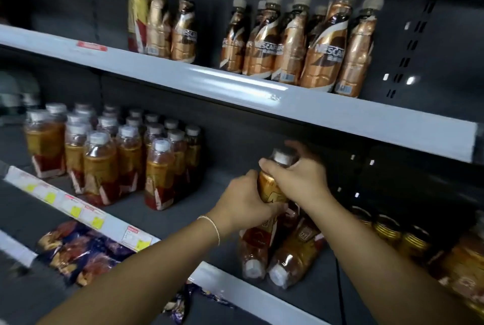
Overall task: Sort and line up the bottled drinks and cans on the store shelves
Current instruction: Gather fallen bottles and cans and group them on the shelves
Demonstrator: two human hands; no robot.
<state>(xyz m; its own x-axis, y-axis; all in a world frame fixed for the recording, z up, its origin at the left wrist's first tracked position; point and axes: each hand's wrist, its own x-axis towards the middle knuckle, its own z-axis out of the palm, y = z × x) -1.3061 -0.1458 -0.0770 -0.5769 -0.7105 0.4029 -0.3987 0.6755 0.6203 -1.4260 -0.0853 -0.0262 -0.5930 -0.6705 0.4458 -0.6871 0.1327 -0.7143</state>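
Observation:
Both my hands hold one upright gold-and-red bottle (269,188) with a white cap on the middle shelf (209,188). My left hand (243,201) wraps its lower body; my right hand (296,175) grips its neck and shoulder. Just below them two similar bottles (277,254) lie on their sides, caps toward me. To the left, several bottles of the same drink (110,157) stand in rows. On the upper shelf (235,86), copper-brown coffee bottles (301,44) stand in a loose group, with a smaller group (162,23) further left.
Gold-lidded cans (392,233) sit at the right of the middle shelf, partly behind my right forearm. Snack packets (78,248) lie on the lower shelf at left. Price tags (86,212) line the middle shelf's front edge. Dark perforated back panels close off the unit.

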